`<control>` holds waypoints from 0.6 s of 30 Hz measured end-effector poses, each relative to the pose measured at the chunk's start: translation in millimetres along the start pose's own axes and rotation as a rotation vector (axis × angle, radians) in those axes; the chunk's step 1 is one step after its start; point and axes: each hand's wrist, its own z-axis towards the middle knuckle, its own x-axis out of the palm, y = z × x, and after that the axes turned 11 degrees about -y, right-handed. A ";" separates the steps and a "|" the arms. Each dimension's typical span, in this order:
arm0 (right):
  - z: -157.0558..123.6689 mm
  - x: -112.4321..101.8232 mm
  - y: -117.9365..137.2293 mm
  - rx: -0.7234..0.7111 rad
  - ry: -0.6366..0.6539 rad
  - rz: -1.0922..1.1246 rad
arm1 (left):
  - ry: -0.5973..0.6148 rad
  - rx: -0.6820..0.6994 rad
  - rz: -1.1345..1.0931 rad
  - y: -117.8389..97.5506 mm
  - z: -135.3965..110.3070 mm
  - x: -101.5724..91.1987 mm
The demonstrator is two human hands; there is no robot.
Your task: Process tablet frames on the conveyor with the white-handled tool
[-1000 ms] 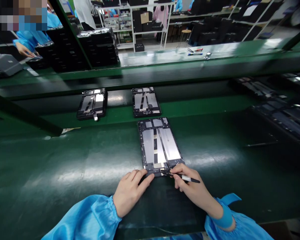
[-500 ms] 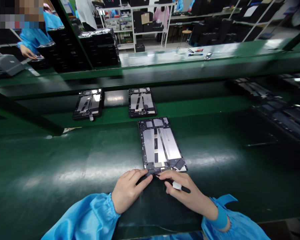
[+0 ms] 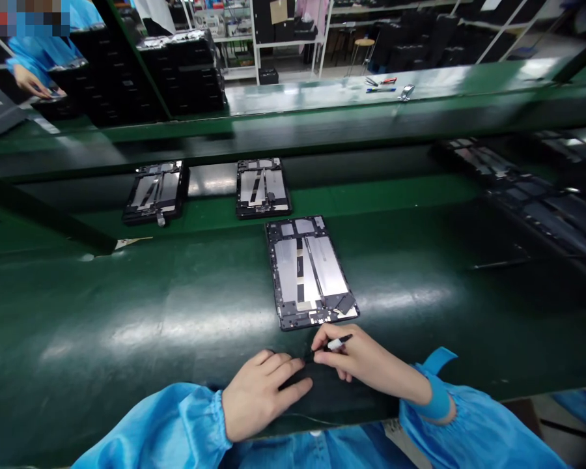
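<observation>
Pinching black-and-white pen (image 3: pixel 339 342) in right hand (image 3: pixel 366 361), you had left hand (image 3: pixel 261 397) lying open on green conveyor belt (image 3: pixel 127 306), hands just apart. Tablet frame (image 3: pixel 307 273) lay at 12 o'clock, just beyond fingertips, untouched. Risks: light pinch could have dropped pen; careless swing of pen tip could have scratched silver foil panels (image 3: pixel 289 270).

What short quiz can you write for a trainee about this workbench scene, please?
1. Which hand holds the black-and-white pen-like tool?
2. True or false: the nearest tablet frame shows silver panels.
3. What lies under the left hand? A: the green bench surface; B: the tablet frame; C: a stool.

Key: 1. the right hand; 2. true; 3. A.
</observation>
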 end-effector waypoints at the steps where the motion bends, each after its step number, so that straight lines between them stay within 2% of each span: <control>1: 2.3 3.2 -1.4 -0.014 -0.005 -0.001 | 0.001 -0.001 0.001 0.7 -0.2 0.9; 7: 8.4 10.5 -6.6 -0.068 -0.031 0.056 | -0.010 -0.022 0.018 1.8 -0.9 2.3; 12: 5.9 4.1 -1.3 -0.222 -0.155 -0.127 | -0.017 -0.021 0.008 1.6 -0.5 2.1; 15: 6.0 4.4 1.0 -0.288 -0.149 -0.224 | -0.016 -0.022 0.006 1.8 0.1 1.9; 18: 6.3 5.0 1.5 -0.292 -0.131 -0.256 | -0.019 -0.025 -0.008 1.8 0.5 1.3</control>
